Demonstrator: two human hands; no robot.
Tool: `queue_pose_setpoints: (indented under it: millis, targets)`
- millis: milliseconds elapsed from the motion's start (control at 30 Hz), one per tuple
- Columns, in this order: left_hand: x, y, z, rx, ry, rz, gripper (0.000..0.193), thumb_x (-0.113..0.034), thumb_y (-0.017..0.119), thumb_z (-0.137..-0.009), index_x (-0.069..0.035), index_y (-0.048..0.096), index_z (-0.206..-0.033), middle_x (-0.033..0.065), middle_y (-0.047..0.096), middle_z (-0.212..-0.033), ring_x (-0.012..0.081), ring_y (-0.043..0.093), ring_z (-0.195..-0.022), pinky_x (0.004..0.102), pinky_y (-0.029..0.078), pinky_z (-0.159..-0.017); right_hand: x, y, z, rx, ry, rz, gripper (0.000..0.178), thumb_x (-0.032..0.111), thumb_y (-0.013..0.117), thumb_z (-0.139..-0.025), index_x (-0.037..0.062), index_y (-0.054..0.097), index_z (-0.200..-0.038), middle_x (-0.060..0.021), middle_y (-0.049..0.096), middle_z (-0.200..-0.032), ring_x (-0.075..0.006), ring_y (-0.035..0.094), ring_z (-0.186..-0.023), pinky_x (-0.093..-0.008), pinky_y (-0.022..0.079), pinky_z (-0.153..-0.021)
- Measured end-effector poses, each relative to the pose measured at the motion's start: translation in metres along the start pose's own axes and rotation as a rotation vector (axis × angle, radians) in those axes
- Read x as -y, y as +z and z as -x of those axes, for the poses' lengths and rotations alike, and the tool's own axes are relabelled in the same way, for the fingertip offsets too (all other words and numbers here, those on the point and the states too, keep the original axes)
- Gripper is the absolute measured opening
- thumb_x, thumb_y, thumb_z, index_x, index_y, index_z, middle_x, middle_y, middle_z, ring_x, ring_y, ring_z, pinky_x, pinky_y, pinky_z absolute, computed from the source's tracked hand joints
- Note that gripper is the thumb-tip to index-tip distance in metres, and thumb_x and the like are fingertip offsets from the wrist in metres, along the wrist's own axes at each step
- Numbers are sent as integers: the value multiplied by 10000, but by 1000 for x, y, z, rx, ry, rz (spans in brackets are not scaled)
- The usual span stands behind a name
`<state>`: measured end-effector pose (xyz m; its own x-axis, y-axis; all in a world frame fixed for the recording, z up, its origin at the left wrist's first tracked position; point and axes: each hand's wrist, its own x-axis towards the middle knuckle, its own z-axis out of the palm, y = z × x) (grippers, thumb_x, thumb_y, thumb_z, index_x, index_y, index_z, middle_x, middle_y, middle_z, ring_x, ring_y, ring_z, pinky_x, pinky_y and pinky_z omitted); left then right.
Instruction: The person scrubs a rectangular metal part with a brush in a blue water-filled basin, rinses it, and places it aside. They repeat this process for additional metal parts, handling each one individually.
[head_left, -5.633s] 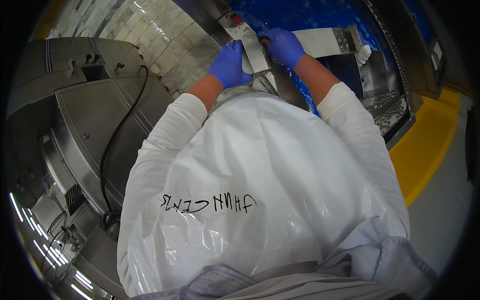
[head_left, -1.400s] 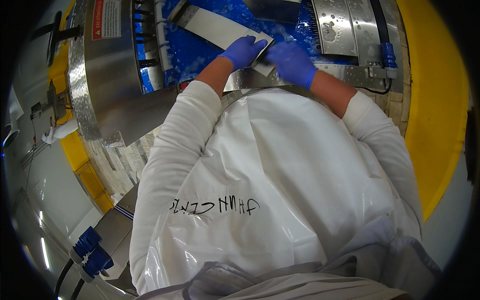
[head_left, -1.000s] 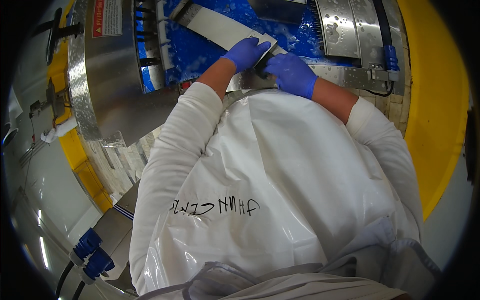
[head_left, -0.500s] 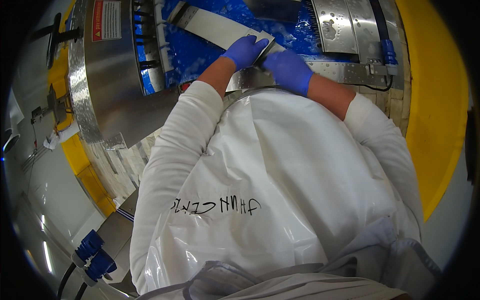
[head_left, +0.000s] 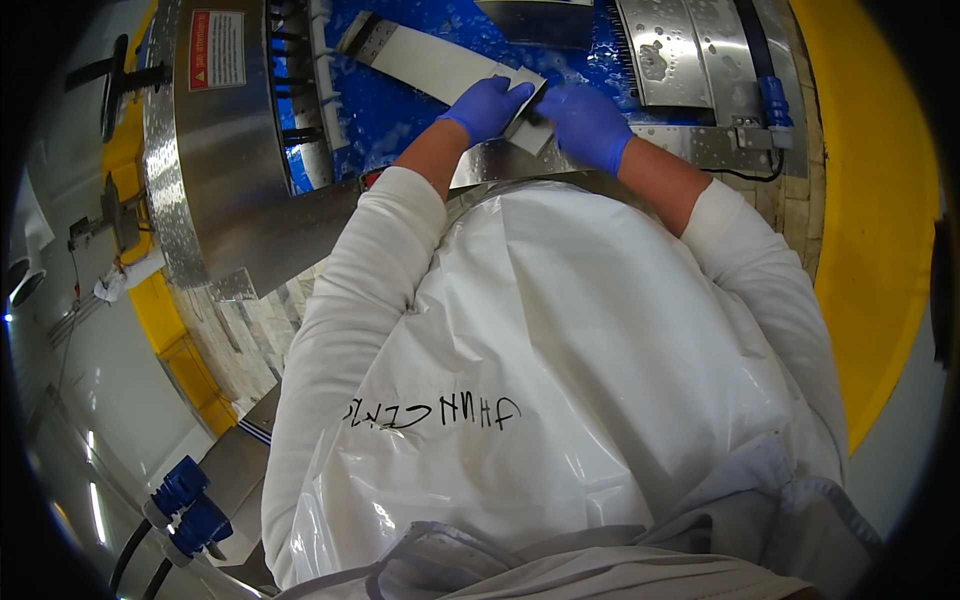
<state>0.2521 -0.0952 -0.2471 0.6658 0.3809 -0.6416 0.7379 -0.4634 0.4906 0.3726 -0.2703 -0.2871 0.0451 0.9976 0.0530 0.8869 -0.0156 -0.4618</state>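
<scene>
A worker in blue gloves and a glossy white apron bends over a long, pale metal plate that slants across a wet blue surface. The left hand pins the plate's near end, fingers closed over its edge. The right hand, blurred, is at the same end with its fingers bent; whether they grip the dark smudge beside them cannot be told. Half a second earlier the right hand sat lower, covering a pale tip of the plate's end that now shows, while the left hand has held its place. A labelled steel housing stands left of the plate, a droplet-spotted steel panel right of it, and a yellow structure farther right. Some five seconds ago, a steel cabinet filled the left side instead.
</scene>
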Motion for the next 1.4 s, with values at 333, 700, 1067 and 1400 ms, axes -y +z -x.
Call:
queue_pose_setpoints:
  millis: [333,700,1067,1400]
  targets:
    - [-20,-19,69,-80,-148,286,720,-523,650,-964,107,611,-1311,184,702,-1201,235,673,-1093,306,506,-957,-20,-58,59,-258,535,-688,260,254,647,-979,56,727,-1127,-139,705,-844,-270,686,-773,-385,528,-757]
    - [-11,-51,196,-617,106,819,422,-394,543,-1051,0,692,-1026,59,699,-910,117,653,-861,267,521,-772,49,-97,7,-408,178,-979,199,182,699,-964,22,716,-1082,-104,687,-908,-180,615,-740,-318,505,-693]
    - [52,8,255,-154,499,1914,989,-784,456,-884,-58,382,-1552,179,476,-1522,316,514,-1365,453,420,-1148,136,-137,-56,-439,-570,-843,269,19,742,-854,51,730,-1120,-110,707,-1096,-295,691,-980,-369,565,-876]
    - [130,54,240,-60,550,2209,835,-650,378,-965,-29,416,-1522,223,493,-1502,385,516,-1353,504,415,-1142,144,-106,-89,-373,-776,-286,294,66,717,-843,115,748,-1132,-117,717,-1076,-305,685,-1032,-392,568,-917]
